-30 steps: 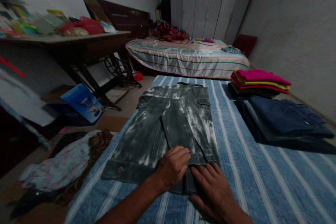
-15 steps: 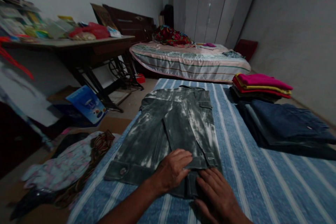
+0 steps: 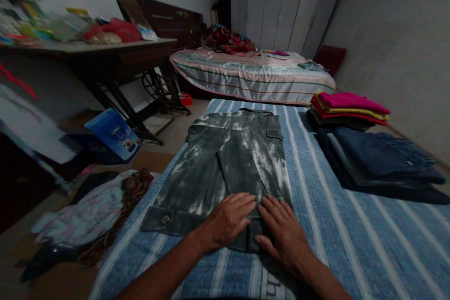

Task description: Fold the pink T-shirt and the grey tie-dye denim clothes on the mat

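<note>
A grey-green washed denim jacket (image 3: 225, 164) lies flat on a blue striped sheet (image 3: 337, 225), sleeves folded in over the body. My left hand (image 3: 227, 220) rests palm down on its near hem, fingers slightly curled. Beside it my right hand (image 3: 284, 232) lies flat on the same hem, fingers stretched out toward the folded sleeve. The two hands almost touch. Neither holds anything.
To the right sit folded dark blue garments (image 3: 379, 161) and a pink, yellow and red stack (image 3: 348, 108). Loose clothes (image 3: 87, 215) lie on the floor at left, beside a blue box (image 3: 114, 133). A cluttered sewing table (image 3: 98, 51) and a bed (image 3: 253, 75) stand beyond.
My right hand has slid forward and up onto the hem, closer to my left hand. The left hand has hardly moved. The view shifted slightly.
</note>
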`<state>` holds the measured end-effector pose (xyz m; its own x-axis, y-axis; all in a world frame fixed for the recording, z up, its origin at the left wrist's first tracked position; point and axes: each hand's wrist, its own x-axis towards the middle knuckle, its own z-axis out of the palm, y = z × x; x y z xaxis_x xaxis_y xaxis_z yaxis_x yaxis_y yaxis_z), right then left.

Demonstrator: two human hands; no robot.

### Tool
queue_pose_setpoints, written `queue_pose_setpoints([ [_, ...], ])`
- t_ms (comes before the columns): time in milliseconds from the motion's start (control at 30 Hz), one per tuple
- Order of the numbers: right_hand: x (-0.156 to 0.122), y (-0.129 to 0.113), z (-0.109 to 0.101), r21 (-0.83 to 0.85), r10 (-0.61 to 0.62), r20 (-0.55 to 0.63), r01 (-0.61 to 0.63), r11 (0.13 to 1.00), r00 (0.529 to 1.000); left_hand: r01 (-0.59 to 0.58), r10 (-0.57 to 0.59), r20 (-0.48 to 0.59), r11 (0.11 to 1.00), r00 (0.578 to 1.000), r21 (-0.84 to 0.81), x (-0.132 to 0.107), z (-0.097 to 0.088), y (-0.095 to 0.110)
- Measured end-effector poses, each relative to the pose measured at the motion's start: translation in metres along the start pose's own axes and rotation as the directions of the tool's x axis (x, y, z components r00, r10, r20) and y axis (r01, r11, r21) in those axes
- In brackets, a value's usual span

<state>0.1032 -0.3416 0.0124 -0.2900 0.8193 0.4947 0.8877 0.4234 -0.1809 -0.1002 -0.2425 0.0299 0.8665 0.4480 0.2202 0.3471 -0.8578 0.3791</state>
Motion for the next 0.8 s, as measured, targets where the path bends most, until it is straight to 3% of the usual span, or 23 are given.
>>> queue_pose_setpoints([
  [100,-0.004,0.002,0.007,-0.041,0.004,0.075,-0.001,0.999,0.997,0.017,-0.018,0.056,1.0,0.998,0.023,-0.004,-0.002,0.002],
  [267,-0.006,0.0,0.008,-0.071,-0.012,0.099,0.019,0.997,0.995,0.039,-0.04,0.103,0.999,0.994,0.004,-0.008,-0.004,0.004],
  [433,-0.004,0.002,0.007,-0.014,0.019,0.105,-0.017,1.0,0.994,0.038,-0.038,0.076,0.999,0.996,0.005,-0.006,-0.001,0.002],
  [567,-0.001,0.012,0.001,0.137,0.061,-0.035,-0.056,0.989,0.998,0.015,-0.014,0.019,0.998,1.0,-0.066,0.0,0.0,-0.003],
  [633,0.0,0.017,-0.005,0.196,0.13,-0.155,-0.098,0.976,0.979,0.087,-0.097,-0.043,0.976,0.994,-0.198,0.005,-0.003,-0.007],
  [700,0.002,0.019,-0.013,0.215,0.171,-0.251,-0.118,0.969,0.953,0.26,-0.326,-0.11,0.882,0.939,-0.393,0.012,-0.008,-0.011],
  [767,0.003,0.018,-0.018,0.203,0.166,-0.311,-0.106,0.974,0.936,0.398,-0.591,-0.154,0.69,0.792,-0.604,0.019,-0.013,-0.016],
  [800,0.004,0.017,-0.019,0.194,0.157,-0.323,-0.098,0.976,0.933,0.412,-0.689,-0.155,0.581,0.708,-0.702,0.022,-0.016,-0.018],
])
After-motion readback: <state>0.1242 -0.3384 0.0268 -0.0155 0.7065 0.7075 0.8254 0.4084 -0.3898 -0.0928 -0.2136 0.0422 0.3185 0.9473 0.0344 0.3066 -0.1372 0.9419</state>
